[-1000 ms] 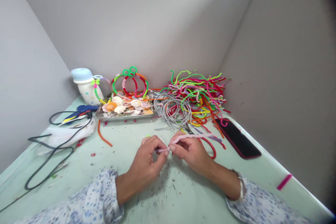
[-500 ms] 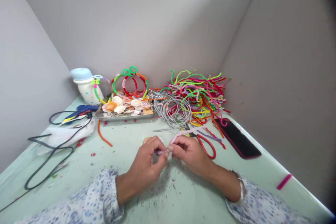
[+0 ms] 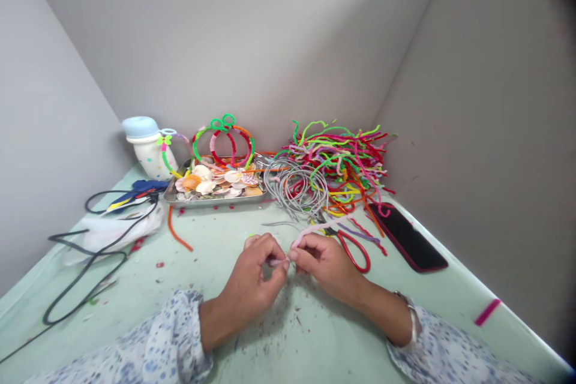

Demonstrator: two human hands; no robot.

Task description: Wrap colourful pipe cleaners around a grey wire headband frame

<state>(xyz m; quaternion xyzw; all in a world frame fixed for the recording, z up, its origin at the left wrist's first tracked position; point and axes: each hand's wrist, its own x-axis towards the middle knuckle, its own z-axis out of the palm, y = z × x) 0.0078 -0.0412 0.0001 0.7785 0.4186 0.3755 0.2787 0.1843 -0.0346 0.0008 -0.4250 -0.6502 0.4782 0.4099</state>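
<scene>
A pale pink-lilac pipe cleaner is pinched between my two hands above the table's middle. My left hand is closed on its left part, thumb and forefinger together. Closed right beside it, my right hand pinches the same strip, whose free end runs up to the right. The fingertips of both hands nearly touch, and the bit between them is mostly hidden. Just behind my right hand lie red-handled scissors. A coil of grey wire sits farther back.
Behind stand a metal tray of shells with colourful rings, a white bottle and a heap of pipe cleaners. A phone lies right; a black cable and plastic bag lie left.
</scene>
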